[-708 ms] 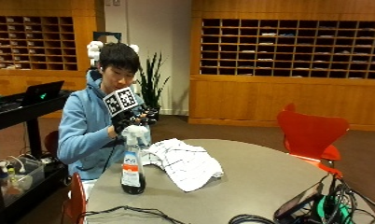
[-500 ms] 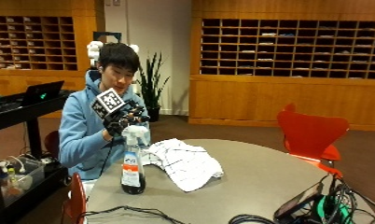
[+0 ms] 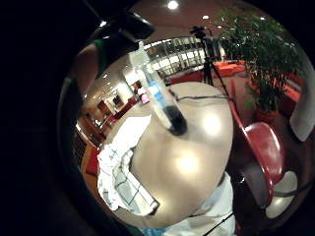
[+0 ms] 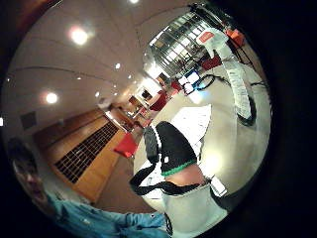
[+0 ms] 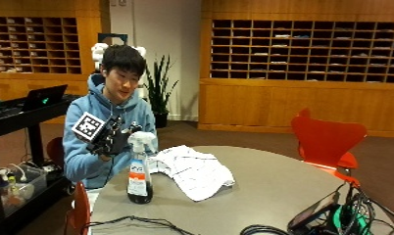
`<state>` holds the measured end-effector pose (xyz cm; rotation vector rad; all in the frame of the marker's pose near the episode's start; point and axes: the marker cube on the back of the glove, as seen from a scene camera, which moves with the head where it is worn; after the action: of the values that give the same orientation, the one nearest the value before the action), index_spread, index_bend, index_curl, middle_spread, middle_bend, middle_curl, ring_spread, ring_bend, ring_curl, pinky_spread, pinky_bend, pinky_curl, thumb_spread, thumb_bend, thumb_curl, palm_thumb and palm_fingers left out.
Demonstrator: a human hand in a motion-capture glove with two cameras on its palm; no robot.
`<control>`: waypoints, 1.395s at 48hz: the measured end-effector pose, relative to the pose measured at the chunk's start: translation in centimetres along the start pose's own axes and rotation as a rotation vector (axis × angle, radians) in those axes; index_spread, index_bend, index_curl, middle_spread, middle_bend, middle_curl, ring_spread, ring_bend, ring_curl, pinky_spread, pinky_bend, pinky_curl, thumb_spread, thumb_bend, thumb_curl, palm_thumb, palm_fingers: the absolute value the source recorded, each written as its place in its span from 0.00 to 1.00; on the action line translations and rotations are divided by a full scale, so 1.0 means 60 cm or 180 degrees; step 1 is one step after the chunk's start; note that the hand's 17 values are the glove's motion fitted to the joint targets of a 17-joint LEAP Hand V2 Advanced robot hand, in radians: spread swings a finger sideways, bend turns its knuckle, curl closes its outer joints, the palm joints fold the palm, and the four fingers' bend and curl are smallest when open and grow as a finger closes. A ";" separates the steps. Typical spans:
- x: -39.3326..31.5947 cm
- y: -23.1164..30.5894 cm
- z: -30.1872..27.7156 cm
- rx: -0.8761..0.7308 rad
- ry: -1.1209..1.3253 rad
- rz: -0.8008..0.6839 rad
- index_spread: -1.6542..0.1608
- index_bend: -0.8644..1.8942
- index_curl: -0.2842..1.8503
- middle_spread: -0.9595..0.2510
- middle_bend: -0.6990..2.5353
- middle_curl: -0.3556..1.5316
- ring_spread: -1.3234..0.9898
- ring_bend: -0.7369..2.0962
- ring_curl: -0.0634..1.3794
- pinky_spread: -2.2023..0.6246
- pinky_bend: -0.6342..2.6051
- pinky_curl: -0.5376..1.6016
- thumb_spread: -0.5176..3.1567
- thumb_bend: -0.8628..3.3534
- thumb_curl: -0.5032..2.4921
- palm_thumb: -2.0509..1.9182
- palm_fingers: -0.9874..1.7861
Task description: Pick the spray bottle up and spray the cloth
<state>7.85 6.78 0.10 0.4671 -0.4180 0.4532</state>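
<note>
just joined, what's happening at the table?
A person sits at a round table with the gloved right hand raised beside the head of a spray bottle, not gripping it as far as the outside view shows. The bottle stands upright on the table. A white cloth lies crumpled next to it. Nothing has been sprayed yet.

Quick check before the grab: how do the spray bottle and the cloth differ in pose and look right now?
The spray bottle stands upright; the cloth lies crumpled and spread flat. The bottle is slim, with a white trigger head and dark base; the cloth is white with thin lines. The gloved right hand is raised beside the bottle's head, away from the cloth. Both rest on the round table.
</note>
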 end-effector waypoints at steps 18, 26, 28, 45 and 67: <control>0.075 -0.041 0.017 -0.0102 -0.0053 0.0508 0.78 0.35 0.20 0.85 0.30 0.35 0.64 0.43 0.23 0.87 0.38 0.41 0.43 0.20 0.26 0.65 0.45; 0.098 -0.066 0.041 0.0074 -0.0108 0.0678 0.79 0.35 0.20 0.86 0.29 0.36 0.65 0.43 0.23 0.87 0.38 0.41 0.43 0.20 0.27 0.65 0.43; 0.103 -0.070 0.047 0.0047 -0.0142 0.0752 0.79 0.35 0.20 0.87 0.29 0.36 0.65 0.43 0.23 0.87 0.38 0.41 0.43 0.20 0.27 0.65 0.43; 0.135 -0.075 0.091 -0.0568 -0.0454 0.0916 0.80 0.35 0.20 0.89 0.29 0.36 0.65 0.44 0.24 0.87 0.39 0.42 0.43 0.20 0.28 0.66 0.42; 0.156 -0.089 0.144 -0.0704 -0.0583 0.1027 0.80 0.35 0.21 0.90 0.28 0.36 0.65 0.43 0.24 0.88 0.41 0.42 0.43 0.20 0.28 0.66 0.41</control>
<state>15.84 1.05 9.81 0.2261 -0.7178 0.6703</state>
